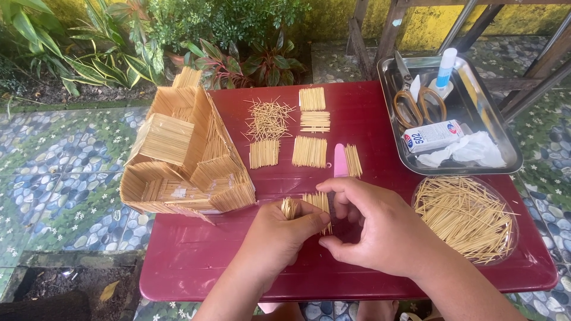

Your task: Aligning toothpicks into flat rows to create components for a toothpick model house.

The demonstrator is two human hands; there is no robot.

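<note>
Left hand (279,229) pinching toothpick bundle (289,207), right hand (380,229) gripping toothpick panel (318,205)

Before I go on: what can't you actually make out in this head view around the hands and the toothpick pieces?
- Head view: lower part of the toothpick panel, covered by the left hand and right hand.
- Pink tool: its lower end is behind the right hand.
- Toothpick house: far walls hidden by its own roof.
- Scissors: tips overlapped by the glue bottle.
</note>
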